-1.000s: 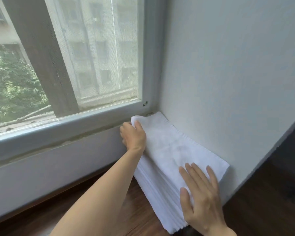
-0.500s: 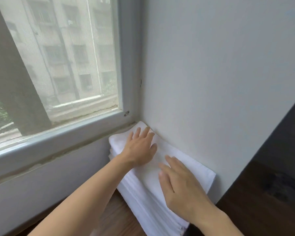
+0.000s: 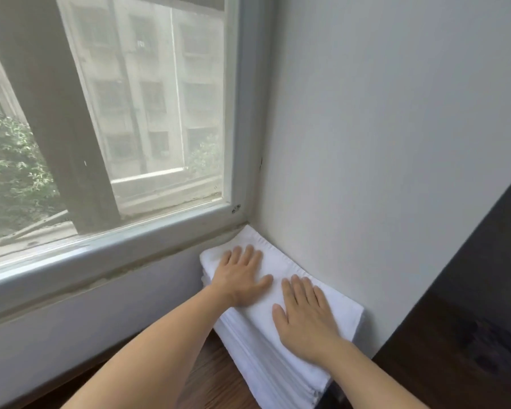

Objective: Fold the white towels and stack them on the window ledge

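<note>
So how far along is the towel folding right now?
Done: a tall stack of folded white towels sits in the corner against the wall. In hand: the left hand and right hand press flat on the top towel, smoothing it. Left: no unfolded towels are in view, so I can't tell.
</note>
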{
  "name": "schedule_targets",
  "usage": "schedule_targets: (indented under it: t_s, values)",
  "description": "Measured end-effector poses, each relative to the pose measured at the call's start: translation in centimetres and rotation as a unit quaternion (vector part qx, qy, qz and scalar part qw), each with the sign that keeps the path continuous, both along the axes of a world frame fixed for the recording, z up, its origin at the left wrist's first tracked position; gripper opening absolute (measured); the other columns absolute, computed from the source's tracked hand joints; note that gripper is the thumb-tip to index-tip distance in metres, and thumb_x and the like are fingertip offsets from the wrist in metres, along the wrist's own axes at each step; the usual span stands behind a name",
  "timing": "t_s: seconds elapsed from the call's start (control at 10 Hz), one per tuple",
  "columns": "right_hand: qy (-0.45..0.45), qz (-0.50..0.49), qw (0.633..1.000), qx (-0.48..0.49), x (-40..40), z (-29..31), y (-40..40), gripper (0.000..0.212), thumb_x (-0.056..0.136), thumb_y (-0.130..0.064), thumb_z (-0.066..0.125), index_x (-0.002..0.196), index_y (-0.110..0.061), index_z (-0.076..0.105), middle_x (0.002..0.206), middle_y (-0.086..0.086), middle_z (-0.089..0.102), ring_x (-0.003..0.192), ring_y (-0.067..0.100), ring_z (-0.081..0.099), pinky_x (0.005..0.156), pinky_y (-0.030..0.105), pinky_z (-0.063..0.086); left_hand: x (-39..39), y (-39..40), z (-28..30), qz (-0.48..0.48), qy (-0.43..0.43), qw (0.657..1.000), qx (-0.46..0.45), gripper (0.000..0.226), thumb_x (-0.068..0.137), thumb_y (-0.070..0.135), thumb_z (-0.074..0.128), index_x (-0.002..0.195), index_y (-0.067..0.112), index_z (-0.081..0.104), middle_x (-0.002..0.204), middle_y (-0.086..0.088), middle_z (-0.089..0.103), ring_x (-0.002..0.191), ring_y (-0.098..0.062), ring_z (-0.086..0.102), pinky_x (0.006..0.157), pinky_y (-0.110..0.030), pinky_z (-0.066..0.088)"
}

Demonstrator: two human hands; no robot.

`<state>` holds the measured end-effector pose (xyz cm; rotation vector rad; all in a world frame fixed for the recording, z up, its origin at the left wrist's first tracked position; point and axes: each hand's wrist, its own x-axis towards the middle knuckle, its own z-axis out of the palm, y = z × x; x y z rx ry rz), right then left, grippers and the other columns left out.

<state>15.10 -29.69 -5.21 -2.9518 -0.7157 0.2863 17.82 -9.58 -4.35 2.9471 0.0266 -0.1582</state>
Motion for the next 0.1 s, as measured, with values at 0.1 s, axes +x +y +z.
schedule_targets:
  t_s: [0.1]
  values:
    - [0.054,-0.016,0.998,-0.029,0.78,2.58,0.87,0.076,0.103,-0.053,0.011,0.166,-0.013,0.0,0.174,0.012,-0.007,0.16,0.031,-0.009,0.129,0.047,-0.003,-2.73,0.4,2.13,-0.03,0.009,0.999,-0.008,0.072,0.103,0.063,0.029,0.16,0.019,0.024,0.167,-0.006,0.022,0.154,-0.029,0.016,0.125,-0.044,0.01]
